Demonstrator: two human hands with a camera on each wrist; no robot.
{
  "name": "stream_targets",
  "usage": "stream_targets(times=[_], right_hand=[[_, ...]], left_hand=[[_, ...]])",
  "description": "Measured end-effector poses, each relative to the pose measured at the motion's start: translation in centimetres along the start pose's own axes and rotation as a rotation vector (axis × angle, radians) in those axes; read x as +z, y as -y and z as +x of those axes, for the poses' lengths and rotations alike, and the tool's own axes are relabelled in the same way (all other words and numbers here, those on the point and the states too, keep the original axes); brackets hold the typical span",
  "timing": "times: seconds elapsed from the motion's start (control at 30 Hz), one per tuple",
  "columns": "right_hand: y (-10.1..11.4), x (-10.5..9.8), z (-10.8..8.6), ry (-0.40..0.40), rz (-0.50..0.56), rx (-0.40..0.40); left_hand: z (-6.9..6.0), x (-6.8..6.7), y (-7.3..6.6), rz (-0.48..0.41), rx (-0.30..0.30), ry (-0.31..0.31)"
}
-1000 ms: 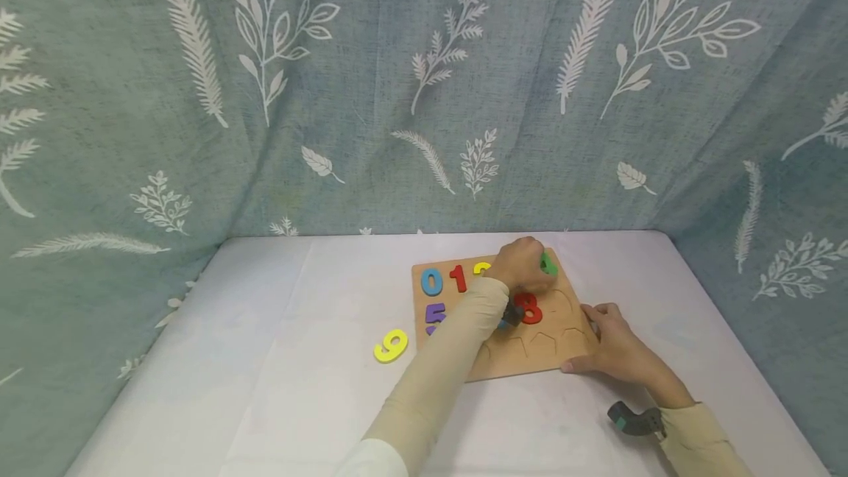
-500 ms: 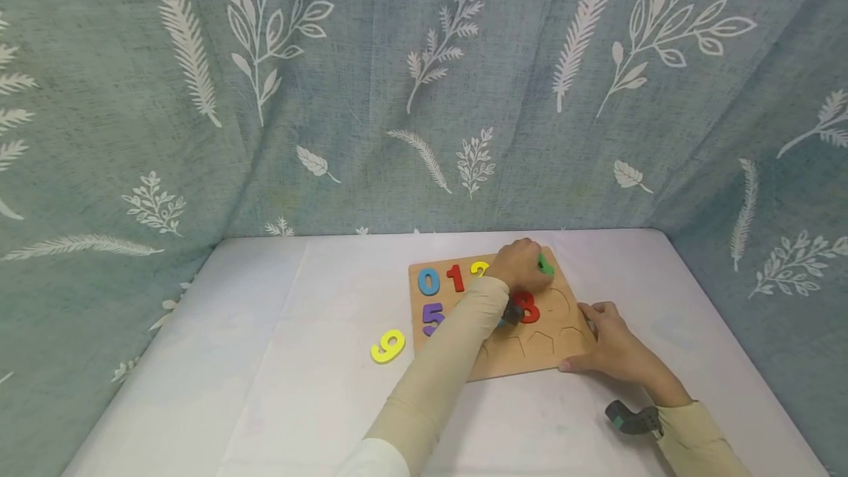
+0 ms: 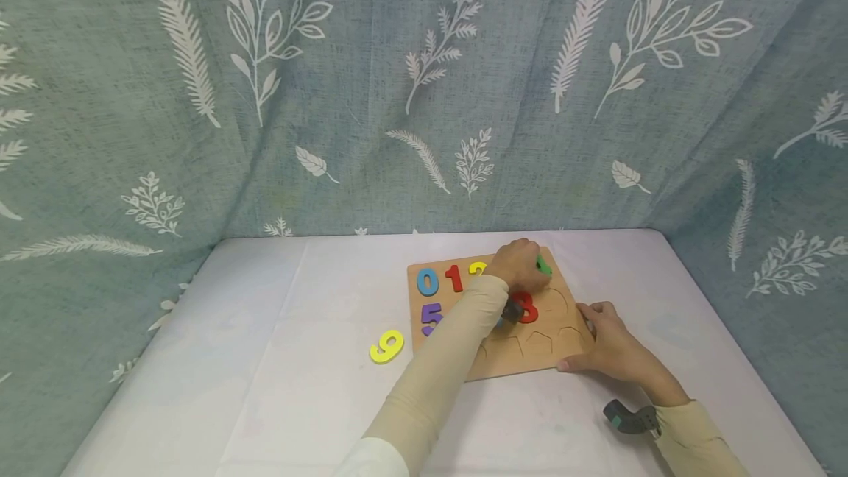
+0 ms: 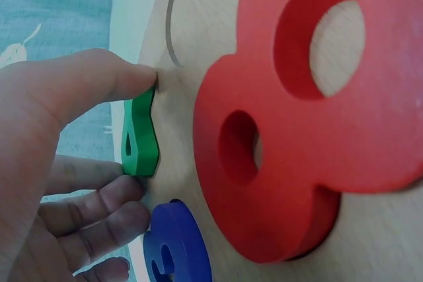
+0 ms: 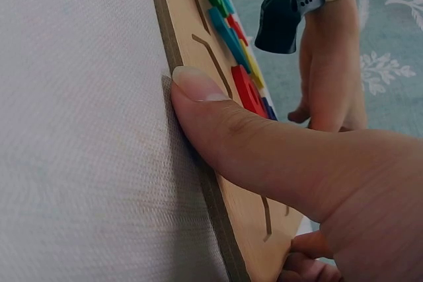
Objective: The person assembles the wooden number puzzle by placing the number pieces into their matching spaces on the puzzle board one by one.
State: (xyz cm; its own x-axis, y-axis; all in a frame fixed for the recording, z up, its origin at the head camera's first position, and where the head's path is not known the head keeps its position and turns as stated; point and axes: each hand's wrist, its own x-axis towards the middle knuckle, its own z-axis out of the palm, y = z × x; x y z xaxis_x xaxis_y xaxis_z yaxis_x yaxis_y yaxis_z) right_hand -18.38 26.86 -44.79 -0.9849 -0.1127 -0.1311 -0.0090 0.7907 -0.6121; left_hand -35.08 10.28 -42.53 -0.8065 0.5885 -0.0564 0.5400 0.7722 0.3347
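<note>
A wooden number puzzle board (image 3: 486, 369) lies on the white table. My left hand (image 3: 514, 267) reaches over it and pinches a green number piece (image 4: 140, 138) between thumb and index finger at the board's far right part. The piece's lower side is against the board; whether it sits fully in a recess I cannot tell. A red 8 (image 4: 390, 97) and a blue number piece (image 4: 192, 242) stand close to that hand. My right hand (image 3: 616, 348) grips the board's near right corner, thumb on the front edge and fingers along the right edge.
A yellow 9 (image 3: 387, 347) lies on the table left of the board. A blue 0 (image 3: 427, 283), red 1 (image 3: 454, 278) and purple 5 (image 3: 431, 315) sit in the board. My left sleeve (image 3: 430, 389) covers part of it. A patterned curtain (image 3: 371, 94) hangs behind.
The head view has shifted slightly. Both hands keep their places, the left at the green number piece and the right at the board's corner.
</note>
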Motion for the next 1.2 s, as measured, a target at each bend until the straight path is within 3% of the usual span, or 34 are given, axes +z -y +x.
stream_targets(times=[0.37,0.57,0.8,0.97,1.2], right_hand=[[0.4,0.4,0.0,-0.010,0.003,-0.043],[0.6,0.4,0.0,-0.005,0.007,-0.047],[0.6,0.2,0.0,0.007,-0.007,-0.029],[0.5,0.3,0.1,0.012,-0.018,-0.019],[0.2,0.1,-0.1,0.007,-0.021,-0.001]], left_hand=[[-1.0,-0.6,0.4,0.055,0.005,-0.013],[-1.6,-2.1,0.4,0.067,0.013,-0.022],[-3.2,-5.2,1.4,-0.087,0.063,-0.105],[-5.5,-7.6,2.9,-0.141,0.087,-0.188],[-10.6,-10.9,4.4,-0.267,0.027,-0.286]])
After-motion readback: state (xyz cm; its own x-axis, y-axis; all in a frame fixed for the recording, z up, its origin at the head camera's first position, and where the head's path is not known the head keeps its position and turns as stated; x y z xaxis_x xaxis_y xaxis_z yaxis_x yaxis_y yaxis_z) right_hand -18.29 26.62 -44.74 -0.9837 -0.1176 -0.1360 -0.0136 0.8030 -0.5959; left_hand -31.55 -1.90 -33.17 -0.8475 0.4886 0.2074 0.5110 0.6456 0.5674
